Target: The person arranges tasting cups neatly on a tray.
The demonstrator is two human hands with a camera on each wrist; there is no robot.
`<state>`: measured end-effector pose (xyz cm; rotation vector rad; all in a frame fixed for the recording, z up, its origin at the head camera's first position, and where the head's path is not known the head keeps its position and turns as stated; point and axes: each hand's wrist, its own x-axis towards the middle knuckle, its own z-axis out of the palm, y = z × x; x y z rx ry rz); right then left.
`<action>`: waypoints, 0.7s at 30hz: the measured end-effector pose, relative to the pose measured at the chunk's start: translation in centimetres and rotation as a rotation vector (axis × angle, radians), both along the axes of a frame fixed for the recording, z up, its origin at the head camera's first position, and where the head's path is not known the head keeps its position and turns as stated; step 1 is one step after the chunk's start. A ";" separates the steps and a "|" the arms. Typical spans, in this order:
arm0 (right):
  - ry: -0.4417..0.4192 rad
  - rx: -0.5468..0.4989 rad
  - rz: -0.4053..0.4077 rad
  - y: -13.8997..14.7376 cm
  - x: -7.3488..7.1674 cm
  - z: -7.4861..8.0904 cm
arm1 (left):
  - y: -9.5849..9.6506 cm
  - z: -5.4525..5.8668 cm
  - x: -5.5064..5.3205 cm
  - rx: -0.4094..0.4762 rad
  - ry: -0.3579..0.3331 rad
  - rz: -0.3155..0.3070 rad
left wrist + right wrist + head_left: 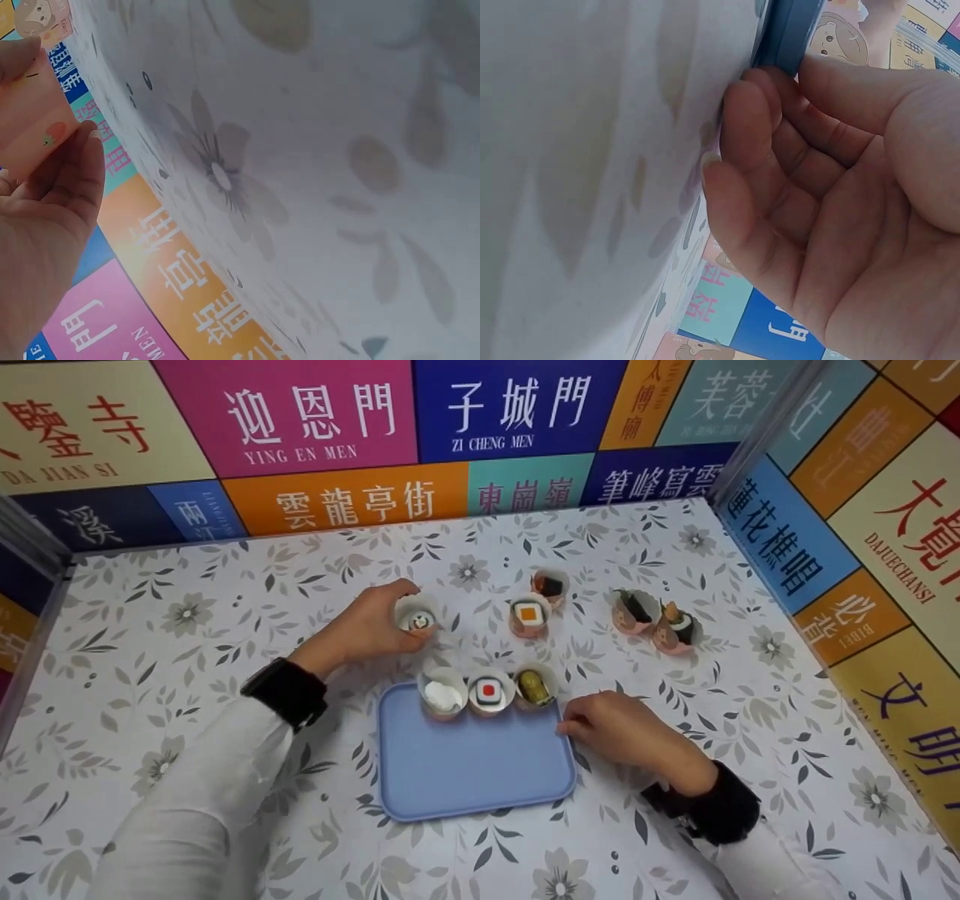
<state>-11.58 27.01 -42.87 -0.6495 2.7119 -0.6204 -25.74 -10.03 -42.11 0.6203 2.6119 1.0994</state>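
My left hand point(364, 624) grips a paper cup point(409, 604) with a small sushi roll inside, thumb and fingers on either side of it. In the left wrist view the cup point(36, 112) shows a pink wall with a strawberry print. At the right edge of a blue tray point(476, 769), my right hand point(626, 731) pinches the rim point(787, 34) between thumb and curled fingers. Along the tray's far edge stand cups with a white piece point(444, 695), a square sushi with a red centre point(489, 691) and a green roll point(534, 687).
Beyond the tray, a cup with an orange-centred square sushi point(529, 616) stands against a cup with a dark-wrapped piece point(552, 586). Farther right are two more filled cups point(632, 611). Printed panels point(315, 427) wall in the flowered tabletop point(187, 765) at the back and sides.
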 end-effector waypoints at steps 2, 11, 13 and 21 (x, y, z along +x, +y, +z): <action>0.008 0.000 0.006 0.0 0.0 0.0 | -0.5 0.3 0.5 0.014 0.015 0.000; 0.018 0.001 0.018 -0.1 0.0 0.0 | -2.8 1.4 3.1 0.068 0.050 0.007; 0.011 0.000 0.012 -0.1 0.0 0.0 | -3.2 1.6 3.6 0.056 0.040 0.014; -0.003 0.009 -0.007 -0.1 0.1 0.1 | -4.2 2.0 5.8 0.025 0.020 0.017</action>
